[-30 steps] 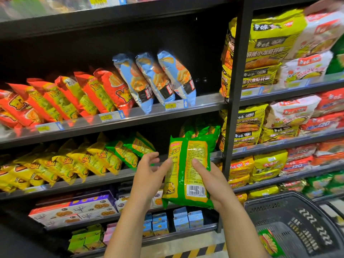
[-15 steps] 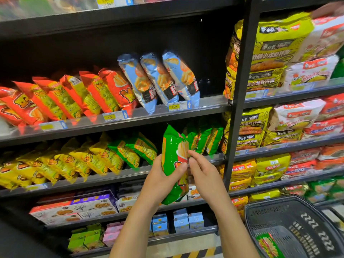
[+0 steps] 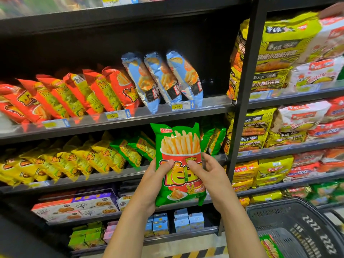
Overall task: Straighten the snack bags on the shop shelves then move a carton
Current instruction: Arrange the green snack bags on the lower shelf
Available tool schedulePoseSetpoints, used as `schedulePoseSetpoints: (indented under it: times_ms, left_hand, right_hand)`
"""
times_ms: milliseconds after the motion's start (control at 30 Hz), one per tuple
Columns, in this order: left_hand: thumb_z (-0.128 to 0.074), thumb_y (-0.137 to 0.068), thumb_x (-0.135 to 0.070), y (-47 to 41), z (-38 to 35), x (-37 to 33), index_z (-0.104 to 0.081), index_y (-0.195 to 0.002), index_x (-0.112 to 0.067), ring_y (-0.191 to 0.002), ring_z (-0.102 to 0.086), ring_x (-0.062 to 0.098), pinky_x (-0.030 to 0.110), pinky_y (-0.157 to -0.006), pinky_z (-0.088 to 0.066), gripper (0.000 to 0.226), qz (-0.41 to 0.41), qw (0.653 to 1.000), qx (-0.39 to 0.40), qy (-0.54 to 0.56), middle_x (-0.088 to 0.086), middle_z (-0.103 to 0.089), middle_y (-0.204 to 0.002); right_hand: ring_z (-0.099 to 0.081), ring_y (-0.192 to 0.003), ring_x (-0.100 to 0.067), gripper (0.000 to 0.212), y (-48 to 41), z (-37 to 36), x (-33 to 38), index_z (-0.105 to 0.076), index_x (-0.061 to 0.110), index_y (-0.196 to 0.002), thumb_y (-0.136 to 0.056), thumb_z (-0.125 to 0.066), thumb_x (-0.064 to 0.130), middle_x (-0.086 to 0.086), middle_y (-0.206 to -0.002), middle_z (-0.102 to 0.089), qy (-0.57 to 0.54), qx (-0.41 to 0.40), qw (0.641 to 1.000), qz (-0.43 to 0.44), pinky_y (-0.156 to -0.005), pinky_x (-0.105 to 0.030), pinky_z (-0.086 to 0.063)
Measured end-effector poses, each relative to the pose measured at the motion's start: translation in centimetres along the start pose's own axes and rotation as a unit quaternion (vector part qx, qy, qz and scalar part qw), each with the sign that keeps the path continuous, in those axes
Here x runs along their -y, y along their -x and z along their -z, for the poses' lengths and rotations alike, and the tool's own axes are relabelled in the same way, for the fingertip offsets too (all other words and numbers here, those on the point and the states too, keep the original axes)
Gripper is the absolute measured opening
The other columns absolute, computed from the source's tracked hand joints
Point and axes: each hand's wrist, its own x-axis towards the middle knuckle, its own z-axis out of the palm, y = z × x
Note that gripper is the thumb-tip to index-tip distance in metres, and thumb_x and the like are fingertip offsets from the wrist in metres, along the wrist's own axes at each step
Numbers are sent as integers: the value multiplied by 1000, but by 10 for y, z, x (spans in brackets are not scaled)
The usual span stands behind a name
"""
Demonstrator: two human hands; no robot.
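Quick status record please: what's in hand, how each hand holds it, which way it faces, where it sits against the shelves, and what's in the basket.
held item: green snack bag, upright, fries picture facing the camera
left hand: grips the bag's left edge, thumb on the front
right hand: grips the right edge, thumb on the front
position: in front of the shelved green bags, which stand to both sides of it
shelf above: blue bags, tops leaning left
basket: black, lower right, with a green packet inside
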Motion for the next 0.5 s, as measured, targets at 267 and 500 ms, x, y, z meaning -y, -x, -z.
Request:
schedulePoseSetpoints:
  times_ms: [267,500]
  left_hand:
    - [-70,-81,-44,-4,4,2,-63,-135,-27,-111,-75,22,43,-99,-56,58,-2,999,38,-35,3,-78,-122]
    - [-81,-79,-29,-13,13,7,-64,-133,-26,-115,-74,18,33,-92,-58,57,-21,995,27,-90,-1,-76,-125]
  right_hand:
    - [-78,-101,-22,55,4,6,3,-63,28,-130,-80,-81,43,1,-115,-78,7,39,999,22,-91,-50,-62]
    - [-76,-104,-15,50,-4,15,-7,-61,31,-133,-87,-81,32,9,-116,-77,39,53,997,25,-88,-42,-64]
